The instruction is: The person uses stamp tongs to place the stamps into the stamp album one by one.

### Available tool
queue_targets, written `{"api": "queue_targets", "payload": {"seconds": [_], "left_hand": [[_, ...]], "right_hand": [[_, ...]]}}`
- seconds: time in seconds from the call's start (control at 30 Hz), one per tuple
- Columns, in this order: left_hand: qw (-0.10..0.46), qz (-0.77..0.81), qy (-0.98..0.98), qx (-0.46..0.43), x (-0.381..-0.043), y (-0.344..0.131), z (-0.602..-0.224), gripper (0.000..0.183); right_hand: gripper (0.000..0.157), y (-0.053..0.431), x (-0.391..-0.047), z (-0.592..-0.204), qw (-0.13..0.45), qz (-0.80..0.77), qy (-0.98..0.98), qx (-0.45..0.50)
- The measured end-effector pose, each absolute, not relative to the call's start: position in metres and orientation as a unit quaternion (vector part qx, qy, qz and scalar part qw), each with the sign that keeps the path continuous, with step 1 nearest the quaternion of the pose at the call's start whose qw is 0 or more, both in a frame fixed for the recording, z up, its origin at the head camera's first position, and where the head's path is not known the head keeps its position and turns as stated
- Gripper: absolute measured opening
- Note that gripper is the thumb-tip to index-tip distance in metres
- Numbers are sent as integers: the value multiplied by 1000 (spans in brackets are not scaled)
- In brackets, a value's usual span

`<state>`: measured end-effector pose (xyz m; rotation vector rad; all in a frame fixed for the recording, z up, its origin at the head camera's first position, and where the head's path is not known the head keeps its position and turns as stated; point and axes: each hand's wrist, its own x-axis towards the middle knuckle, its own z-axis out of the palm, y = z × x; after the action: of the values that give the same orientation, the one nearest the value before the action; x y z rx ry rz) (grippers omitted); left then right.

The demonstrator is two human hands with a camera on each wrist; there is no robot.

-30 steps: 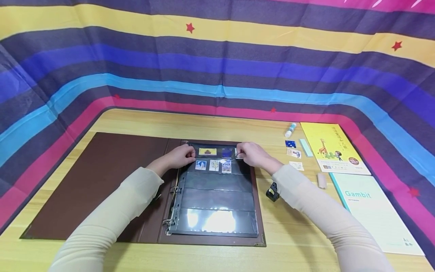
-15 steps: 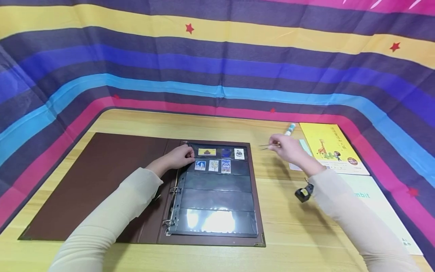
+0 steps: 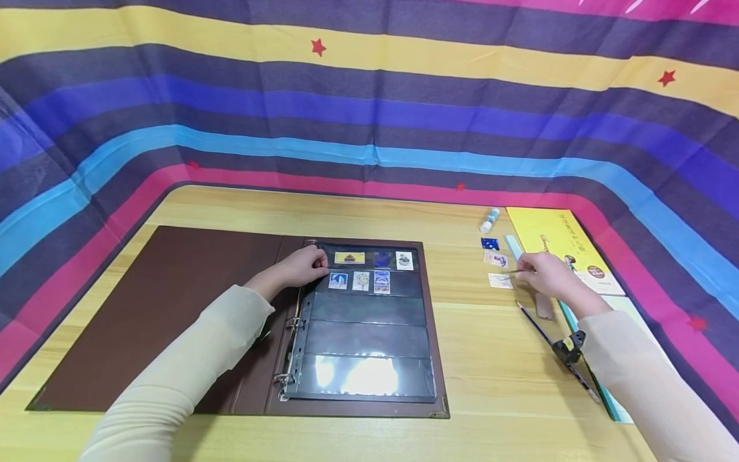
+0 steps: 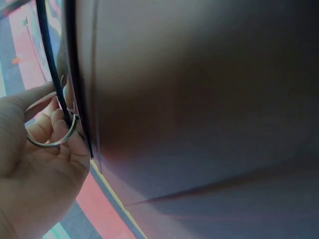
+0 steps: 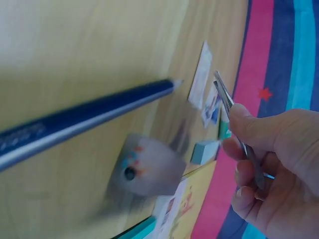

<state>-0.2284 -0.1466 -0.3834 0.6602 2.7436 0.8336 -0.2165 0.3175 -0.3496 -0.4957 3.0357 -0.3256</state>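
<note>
An open brown ring binder (image 3: 190,308) lies on the table, with a black stamp page (image 3: 369,311) on its right side. Two rows of that page hold several stamps, among them a yellow one (image 3: 349,257) and a white one (image 3: 404,260). My left hand (image 3: 294,266) pinches the page's upper left edge; in the left wrist view its fingers are beside a metal ring (image 4: 52,144). My right hand (image 3: 545,273) grips tweezers (image 5: 226,94), their tips over a pale stamp (image 3: 498,281) on the table. Behind that stamp lie a light printed stamp (image 3: 495,258) and a dark blue stamp (image 3: 490,244).
A pencil (image 3: 535,323) and a greyish eraser (image 3: 544,307) lie near my right wrist. Farther back are a glue stick (image 3: 489,220) and a thin pale-green block (image 3: 512,245). A yellow book (image 3: 539,221) and a notebook (image 3: 623,301) line the right side. Striped cloth (image 3: 369,115) encloses the table.
My right hand has moved right with the tweezers, from the page's top right corner to the loose stamps, uncovering the white stamp in the top row. My left hand has stayed put.
</note>
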Motion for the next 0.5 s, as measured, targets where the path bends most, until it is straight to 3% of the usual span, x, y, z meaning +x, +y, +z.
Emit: {"api": "queue_targets", "payload": {"seconds": [0.5], "left_hand": [[106,262,936,212,-228,-144,-383,9]], "right_hand": [[10,292,-220,-359,23,-108,972,-208]]}}
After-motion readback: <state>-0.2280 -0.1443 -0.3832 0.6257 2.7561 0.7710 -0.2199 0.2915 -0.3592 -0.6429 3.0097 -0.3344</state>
